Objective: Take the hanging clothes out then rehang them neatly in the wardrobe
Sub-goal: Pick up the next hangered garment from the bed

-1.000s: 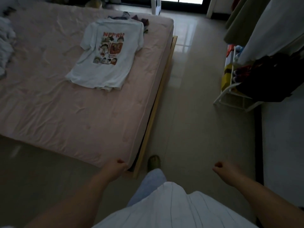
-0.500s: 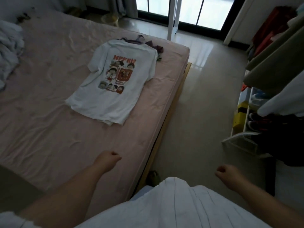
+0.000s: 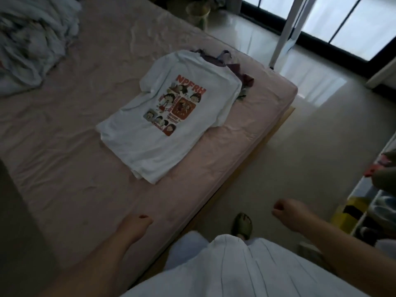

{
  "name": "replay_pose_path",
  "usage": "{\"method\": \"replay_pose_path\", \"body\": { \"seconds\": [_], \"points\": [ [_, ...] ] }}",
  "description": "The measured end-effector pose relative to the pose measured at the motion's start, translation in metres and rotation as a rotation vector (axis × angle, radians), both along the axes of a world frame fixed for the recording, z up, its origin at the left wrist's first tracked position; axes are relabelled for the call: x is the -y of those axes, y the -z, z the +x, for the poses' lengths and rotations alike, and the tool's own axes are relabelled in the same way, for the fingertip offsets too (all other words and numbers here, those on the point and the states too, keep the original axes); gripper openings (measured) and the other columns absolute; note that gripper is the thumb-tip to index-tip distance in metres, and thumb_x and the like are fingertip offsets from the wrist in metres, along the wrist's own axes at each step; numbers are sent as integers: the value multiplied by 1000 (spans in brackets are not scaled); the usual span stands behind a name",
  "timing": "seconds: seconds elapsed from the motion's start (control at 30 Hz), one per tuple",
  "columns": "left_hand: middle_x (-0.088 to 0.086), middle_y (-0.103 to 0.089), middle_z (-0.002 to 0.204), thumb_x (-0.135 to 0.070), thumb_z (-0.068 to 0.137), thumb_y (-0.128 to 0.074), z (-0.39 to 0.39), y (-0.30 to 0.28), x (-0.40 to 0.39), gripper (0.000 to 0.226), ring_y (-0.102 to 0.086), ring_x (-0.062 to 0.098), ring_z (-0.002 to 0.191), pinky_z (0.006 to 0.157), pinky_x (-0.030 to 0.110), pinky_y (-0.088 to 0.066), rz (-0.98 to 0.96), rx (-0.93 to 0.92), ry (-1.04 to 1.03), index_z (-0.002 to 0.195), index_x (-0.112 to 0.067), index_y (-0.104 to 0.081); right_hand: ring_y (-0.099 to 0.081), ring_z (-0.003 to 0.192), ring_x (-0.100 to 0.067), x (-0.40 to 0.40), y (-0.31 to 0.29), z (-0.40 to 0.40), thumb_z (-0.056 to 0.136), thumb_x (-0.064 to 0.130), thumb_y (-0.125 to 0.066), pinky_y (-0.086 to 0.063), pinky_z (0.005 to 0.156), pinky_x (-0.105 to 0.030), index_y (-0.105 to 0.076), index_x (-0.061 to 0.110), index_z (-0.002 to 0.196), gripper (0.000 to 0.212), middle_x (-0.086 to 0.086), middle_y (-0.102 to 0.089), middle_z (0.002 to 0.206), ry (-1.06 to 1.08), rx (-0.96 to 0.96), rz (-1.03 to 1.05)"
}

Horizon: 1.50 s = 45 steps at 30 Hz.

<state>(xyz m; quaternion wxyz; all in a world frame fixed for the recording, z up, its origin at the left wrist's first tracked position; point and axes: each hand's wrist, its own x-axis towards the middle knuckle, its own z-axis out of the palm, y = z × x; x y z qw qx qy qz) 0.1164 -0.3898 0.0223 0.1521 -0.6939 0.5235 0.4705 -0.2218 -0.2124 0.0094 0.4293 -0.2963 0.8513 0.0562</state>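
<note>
View has swung closer over the bed point(image 3: 64, 168), both the left hand point(image 3: 137, 225) and right hand point(image 3: 289, 212) loosely curled, holding nothing; white printed T-shirt point(image 3: 171, 116) lies flat near the mattress edge, light, limp—probably best lifted at the shoulders.

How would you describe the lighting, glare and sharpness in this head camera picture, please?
Head view: dim overall; daylight enters through the glass doors, which look blown out; glare on the floor tiles; the T-shirt print is softly blurred; wide-angle bending skews the bed edges; both hands, left hand and right hand, look dark.
</note>
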Motion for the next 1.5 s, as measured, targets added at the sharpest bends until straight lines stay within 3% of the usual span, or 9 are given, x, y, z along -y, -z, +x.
{"method": "replay_pose_path", "body": {
  "seconds": [0.23,0.4,0.57,0.9,1.1,1.27,1.33,1.4,1.5],
  "points": [
    [11,-65,101,-24,89,-56,-86,1,10,15,-63,27,95,83,30,-46,-6,-15,-135,85,-14,-65,-58,107,-26,89,-4,-102,90,32,-50,-39,75,-24,-61,15,112,30,-10,-63,117,-224,-86,4],
    [14,-66,111,-26,88,-58,-119,19,52,28,-63,30,99,85,33,-48,6,-3,-191,107,-7,-66,-58,106,-27,161,3,-129,90,33,-50,-43,78,-26,-61,15,111,30,-10,-63,116,-317,-94,4],
    [12,-67,102,-30,88,-55,-147,29,109,18,-63,28,91,71,29,-42,50,8,-191,95,-16,-63,-59,104,-28,233,-2,-155,90,30,-48,-40,74,-26,-59,15,90,18,-11,-65,111,-417,-82,-66],
    [7,-64,108,-30,89,-54,-227,43,209,26,-59,24,97,79,29,-44,-47,16,-220,107,-14,-63,-56,107,-28,372,21,-224,88,30,-53,-38,75,-25,-61,14,109,28,-10,-61,116,-442,-32,-68],
    [5,-64,104,-30,92,-49,-265,77,214,25,-59,23,93,71,29,-41,46,110,-331,101,-11,-63,-53,84,-26,454,64,-278,85,22,-56,-41,74,-31,-62,11,80,13,-7,-58,82,-537,18,-44],
    [1,-58,89,-27,92,-48,-323,116,233,21,-52,15,76,62,25,-37,100,113,-428,97,-12,-61,-45,73,-22,511,117,-319,81,20,-60,-36,66,-29,-41,21,53,33,5,-40,59,-469,45,-80],
    [5,-61,105,-27,93,-48,-350,133,251,22,-53,17,87,67,26,-39,95,96,-421,103,-12,-62,-45,75,-22,530,139,-330,79,20,-60,-36,66,-27,-44,21,56,28,4,-41,62,-400,56,-109],
    [5,-59,122,-29,90,-51,-376,150,272,30,-55,21,105,81,27,-41,74,115,-414,116,-14,-59,-52,87,-23,545,157,-335,80,24,-60,-37,71,-26,-62,19,82,6,-4,-55,84,-363,49,-104],
    [4,-49,139,-31,89,-52,-405,177,304,47,-48,23,125,99,30,-38,61,103,-405,134,-18,-47,-51,111,-34,558,183,-337,81,28,-60,-42,91,-35,-59,11,115,39,-12,-59,107,-373,-16,-114]
  ]
}}
